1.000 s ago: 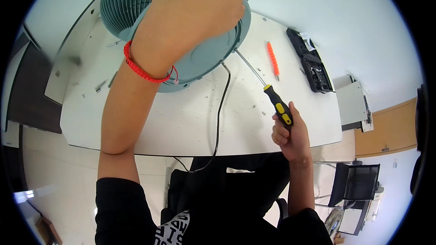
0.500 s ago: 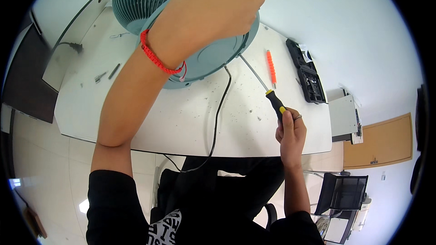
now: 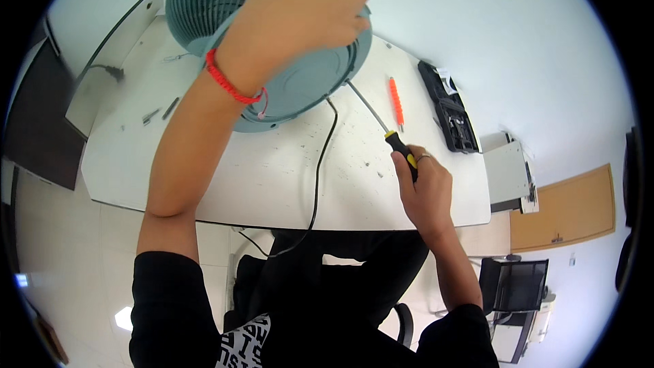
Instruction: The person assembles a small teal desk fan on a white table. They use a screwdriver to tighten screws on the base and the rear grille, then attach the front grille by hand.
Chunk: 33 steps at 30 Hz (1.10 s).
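Note:
A grey-green fan lies tipped over on the white table, its slatted grille (image 3: 204, 7) at the far left and the underside of its round base (image 3: 310, 85) facing me. My left hand (image 3: 317, 7), with a red braided bracelet at the wrist, is curled closed over the base's far right rim; its fingertips are partly hidden. In my right hand (image 3: 426, 187) is a black-and-yellow screwdriver (image 3: 398, 146), fingers wrapped round the handle. The screwdriver's long shaft slants up left, its tip at the near right rim of the base. A black power cord (image 3: 321, 170) runs out from the base.
Right of the fan lie an orange-handled tool (image 3: 396, 103) and an open black tool case (image 3: 447, 109). Small metal pieces (image 3: 150, 116) and a dark short rod (image 3: 171, 108) are on the left. Dark crumbs dot the table (image 3: 272, 197). The cord hangs over the front edge.
My right hand has turned and closed further round the screwdriver handle, shifting slightly left and up. The fan, my left hand and the tools appear a little further left in view.

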### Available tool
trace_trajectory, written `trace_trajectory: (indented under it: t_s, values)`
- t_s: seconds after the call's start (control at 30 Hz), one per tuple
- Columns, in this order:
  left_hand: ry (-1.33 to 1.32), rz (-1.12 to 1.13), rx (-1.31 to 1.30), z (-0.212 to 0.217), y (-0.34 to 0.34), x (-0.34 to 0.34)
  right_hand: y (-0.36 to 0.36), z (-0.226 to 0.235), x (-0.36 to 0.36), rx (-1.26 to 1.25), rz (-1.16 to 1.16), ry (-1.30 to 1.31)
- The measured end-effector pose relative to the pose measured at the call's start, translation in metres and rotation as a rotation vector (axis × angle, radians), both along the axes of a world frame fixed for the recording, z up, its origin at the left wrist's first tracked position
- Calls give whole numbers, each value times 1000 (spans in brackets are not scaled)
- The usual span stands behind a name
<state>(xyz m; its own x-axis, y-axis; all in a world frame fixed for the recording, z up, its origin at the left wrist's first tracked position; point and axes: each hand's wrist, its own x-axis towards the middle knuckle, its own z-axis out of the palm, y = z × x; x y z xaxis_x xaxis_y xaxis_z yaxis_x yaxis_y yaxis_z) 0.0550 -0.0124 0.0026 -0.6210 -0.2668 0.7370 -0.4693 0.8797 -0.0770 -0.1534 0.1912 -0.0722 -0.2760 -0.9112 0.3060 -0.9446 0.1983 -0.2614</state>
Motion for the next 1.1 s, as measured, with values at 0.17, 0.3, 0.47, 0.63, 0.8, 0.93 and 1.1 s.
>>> trace_trajectory:
  t_s: [0.17,0.3,0.47,0.63,0.8,0.93,1.1]
  values:
    - [39,-92,-36,-9,-19,-9,3,-12,-10,47,-83,-677]
    - [98,-68,18,-8,-12,-7,5,-2,-8,168,-175,-1519]
    - [261,18,-172,-29,-23,-15,3,-11,-6,114,-102,-1680]
    - [148,151,-75,-22,-30,-16,-6,-23,7,-194,-9,-76]
    - [117,113,-51,-17,-17,-14,-2,-31,-2,-14,-76,-681]
    - [153,55,-95,-25,-19,-18,0,-40,-16,205,4,-1937]
    - [54,182,80,-19,-30,-8,-16,-18,-8,91,-12,-1633]
